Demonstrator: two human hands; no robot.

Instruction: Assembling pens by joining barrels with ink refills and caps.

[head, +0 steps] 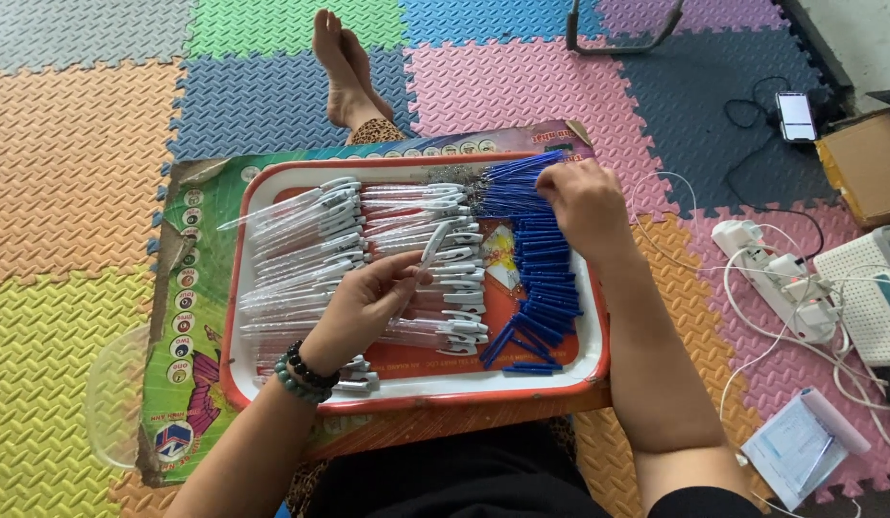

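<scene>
A red-rimmed white tray [236, 288] lies on a colourful printed board in front of me. Several clear pen barrels with white clips [310, 230] fill its left half. Blue pen parts [545, 278] are piled along its right side, with thin blue refills [517, 182] and small metal springs at the top. My left hand [363, 307], with bead bracelets on the wrist, holds one clear pen barrel [433, 242] upright over the pile. My right hand [579, 201] rests fingers-down on the blue refills at the tray's upper right, pinching among them.
Coloured foam floor mats surround the board. My bare feet [344, 67] lie beyond the tray. At the right are a white power strip [781, 288] with cables, a phone [796, 115], a cardboard box [867, 163] and a notepad [795, 446]. A metal frame stands at the top.
</scene>
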